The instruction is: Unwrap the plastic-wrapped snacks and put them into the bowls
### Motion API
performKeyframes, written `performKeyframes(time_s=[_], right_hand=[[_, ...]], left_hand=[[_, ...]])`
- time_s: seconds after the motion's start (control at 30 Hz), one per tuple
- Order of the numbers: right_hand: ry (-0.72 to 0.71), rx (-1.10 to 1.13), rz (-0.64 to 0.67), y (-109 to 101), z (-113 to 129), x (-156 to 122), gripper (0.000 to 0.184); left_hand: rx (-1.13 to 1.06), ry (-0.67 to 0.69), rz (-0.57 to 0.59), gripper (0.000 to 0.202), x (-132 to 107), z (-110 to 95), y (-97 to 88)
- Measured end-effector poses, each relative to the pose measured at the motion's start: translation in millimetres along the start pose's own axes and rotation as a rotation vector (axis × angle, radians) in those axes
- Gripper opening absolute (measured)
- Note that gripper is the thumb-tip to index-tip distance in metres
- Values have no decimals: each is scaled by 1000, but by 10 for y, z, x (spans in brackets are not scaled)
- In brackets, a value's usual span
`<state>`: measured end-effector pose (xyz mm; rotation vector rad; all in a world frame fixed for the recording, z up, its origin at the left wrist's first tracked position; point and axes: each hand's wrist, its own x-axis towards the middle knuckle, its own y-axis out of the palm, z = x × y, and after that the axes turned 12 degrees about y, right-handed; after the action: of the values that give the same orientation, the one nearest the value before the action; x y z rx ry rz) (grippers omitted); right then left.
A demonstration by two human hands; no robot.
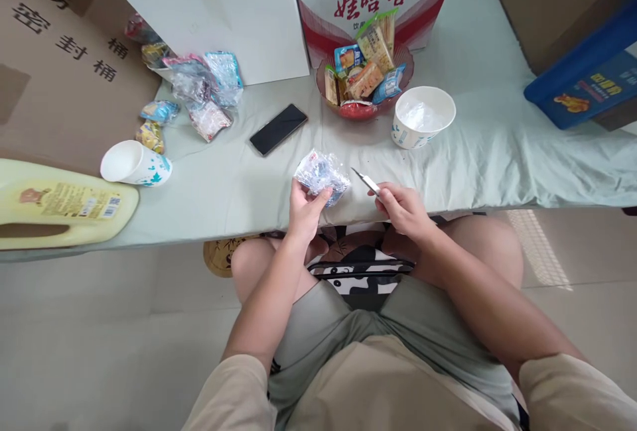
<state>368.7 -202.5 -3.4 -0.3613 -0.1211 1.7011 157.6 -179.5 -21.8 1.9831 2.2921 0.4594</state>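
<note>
While the left hand (304, 212) pinches a crinkled, film-wrapped packet (321, 176) by its near edge, the right hand (405, 212) grips a slim white-handled knife (369, 184). Packet: above the near part of the cloth-covered bench (229, 185), ahead of the left hand; too bunched to show a clear long axis; whether it rests on the cloth cannot be told. Knife: long axis slanting forward and leftward from the right hand, dark tip just beside the packet's right side, seemingly apart from it; left hand the nearer to the packet. Behind: one black smartphone (279, 129), laid aslant; one pinkish glass bowl (409, 63) of wrapped snacks (365, 79); one paper cup (415, 138) containing clear film (418, 115)
</note>
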Motion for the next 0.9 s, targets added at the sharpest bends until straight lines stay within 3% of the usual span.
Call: performKeyframes(time_s=[0.13, 0.3, 0.37, 0.53, 0.7, 0.9], right_hand=[[-64, -26, -7, 89, 33, -45, 58], [-178, 111, -147, 93, 45, -128, 49], [-196, 67, -141, 81, 62, -149, 46], [-42, -231, -31, 76, 118, -104, 40], [53, -312, -9, 84, 129, -43, 44], [89, -366, -11, 124, 120, -27, 45]], left_hand=[[176, 100, 55, 59, -57, 120, 1], [267, 103, 122, 59, -68, 164, 18], [285, 96, 138, 60, -64, 156, 26], [304, 116, 154, 61, -78, 128, 44], [145, 122, 184, 68, -68, 142, 32], [41, 33, 64, 58, -38, 155, 46]])
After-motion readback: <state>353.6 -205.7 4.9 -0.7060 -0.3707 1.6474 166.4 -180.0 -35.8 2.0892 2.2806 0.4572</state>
